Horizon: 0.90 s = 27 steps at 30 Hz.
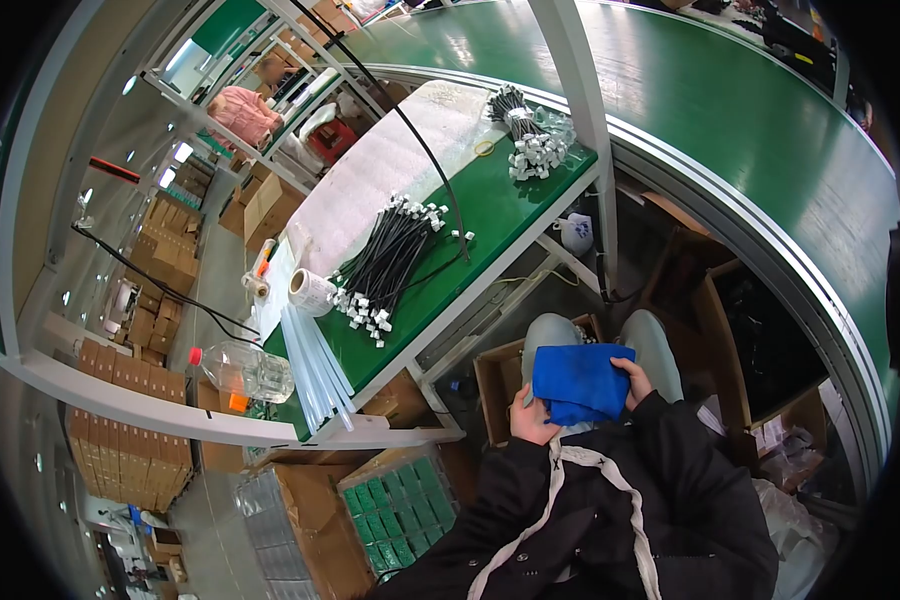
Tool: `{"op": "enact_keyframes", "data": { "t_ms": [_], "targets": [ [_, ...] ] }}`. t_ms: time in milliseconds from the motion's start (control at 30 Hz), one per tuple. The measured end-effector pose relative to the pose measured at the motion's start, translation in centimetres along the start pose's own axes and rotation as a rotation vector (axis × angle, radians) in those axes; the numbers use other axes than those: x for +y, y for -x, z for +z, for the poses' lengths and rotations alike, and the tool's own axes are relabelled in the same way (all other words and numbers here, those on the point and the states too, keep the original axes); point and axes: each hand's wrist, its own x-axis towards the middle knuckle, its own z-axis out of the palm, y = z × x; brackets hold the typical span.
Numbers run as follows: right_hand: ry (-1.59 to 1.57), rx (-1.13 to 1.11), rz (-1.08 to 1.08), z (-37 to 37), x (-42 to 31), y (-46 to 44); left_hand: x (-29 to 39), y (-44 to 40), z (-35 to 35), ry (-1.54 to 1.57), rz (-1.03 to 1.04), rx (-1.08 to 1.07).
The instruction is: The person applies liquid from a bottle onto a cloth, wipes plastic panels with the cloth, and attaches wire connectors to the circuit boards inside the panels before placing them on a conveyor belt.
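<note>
A folded blue cloth (pixel 582 383) is held over my lap, between my knees. My left hand (pixel 535 418) grips its lower left corner, fingers closed. At its right edge, my right hand (pixel 634 382) pinches the cloth with the thumb on top. Up and to the left, on the green workbench, lies a bundle of black cables (pixel 395 250) with white connectors. Behind it sits a second cable bundle (pixel 530 140), partly in clear plastic. A white label roll (pixel 312 292) and pale plastic strips (pixel 313 370) lie at the bench's near left end.
A plastic bottle (pixel 245 370) stands by the bench's left end. Bubble wrap (pixel 370 165) covers the bench's far side. A green conveyor belt (pixel 730 130) curves along the right. Open cardboard boxes (pixel 715 330) stand right of my knees. A person in pink (pixel 245 115) works farther off.
</note>
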Motion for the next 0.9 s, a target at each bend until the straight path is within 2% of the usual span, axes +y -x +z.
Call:
{"op": "enact_keyframes", "data": {
  "t_ms": [200, 333, 400, 700, 833, 900],
  "targets": [
    [-0.008, 0.000, 0.013, -0.6, 0.0, -0.2, 0.0, 0.0, 0.0, -0.015, 0.008, 0.023],
    [-0.019, -0.013, 0.014, -0.1, 0.1, 0.0, 0.4, -0.7, -2.7, 0.007, -0.012, -0.018],
    [-0.015, -0.002, 0.014, -0.3, -0.2, 0.1, 0.2, -0.2, -1.0, 0.025, -0.027, -0.069],
    [-0.009, -0.004, 0.007, 0.0, 0.0, 0.0, 0.0, 0.1, 0.1, 0.006, -0.003, 0.012],
    [-0.018, -0.003, 0.022, -0.1, 0.1, 0.2, 0.2, -0.5, -2.1, 0.012, -0.027, 0.006],
    [-0.009, 0.003, 0.014, -0.5, -0.1, 0.0, 0.2, -0.1, -0.9, 0.000, -0.034, -0.030]
  ]
}}
